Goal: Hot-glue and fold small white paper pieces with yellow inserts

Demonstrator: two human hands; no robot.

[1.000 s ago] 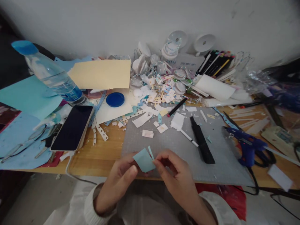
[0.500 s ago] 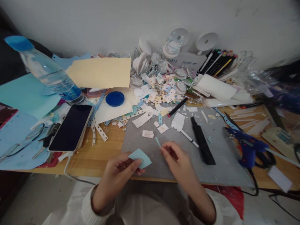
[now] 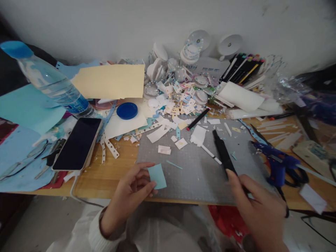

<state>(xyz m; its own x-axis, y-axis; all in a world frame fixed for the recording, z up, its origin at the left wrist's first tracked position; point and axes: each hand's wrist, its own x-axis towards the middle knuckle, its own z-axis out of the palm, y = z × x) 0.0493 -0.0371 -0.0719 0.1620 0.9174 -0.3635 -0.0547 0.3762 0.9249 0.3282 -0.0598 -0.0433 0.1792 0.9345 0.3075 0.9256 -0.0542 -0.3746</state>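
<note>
My left hand pinches a small light-blue paper square between thumb and fingers, just above the near edge of the grey cutting mat. On the mat to its right lies a thin light-blue paper strip, apart from both hands. My right hand, slightly smeared by motion, closes round the near end of a long black tool. Its narrow far end points away from me; the exact kind is unclear, and my fingers hide the near end.
A white pen, a black pen and paper scraps lie on the mat. At right is a blue glue gun. A phone and a water bottle stand left. Heaped paper pieces fill the back.
My right hand has let go of the thin blue strip, which now lies on the mat, and has moved right onto the black tool. The paper square has turned slightly in my left hand.
</note>
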